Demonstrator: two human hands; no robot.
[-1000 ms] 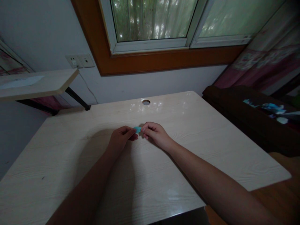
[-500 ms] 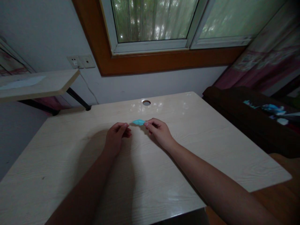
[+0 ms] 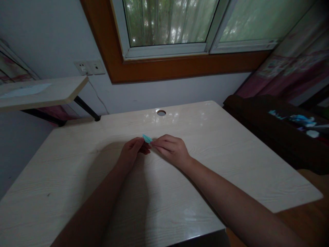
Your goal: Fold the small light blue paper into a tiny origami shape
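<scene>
A small turquoise piece of folded paper (image 3: 147,138) is held up just above the pale desk, between my two hands. My right hand (image 3: 172,148) pinches its right end between thumb and fingertips. On the other side, my left hand (image 3: 132,149) is closed, with thumb and forefinger gripping the paper's lower left edge. Fingers hide part of the paper, so its full shape does not show.
The light wood-grain desk (image 3: 108,209) has a round cable hole (image 3: 161,113) near its back edge. A raised shelf (image 3: 43,91) on black legs stands at the left. Beyond the desk's right edge is a dark brown piece of furniture (image 3: 267,137) with blue items on it.
My right hand has moved left and slightly toward me, bringing the paper to my left hand. The paper has turned and tilted, and my left hand now grips its edge.
</scene>
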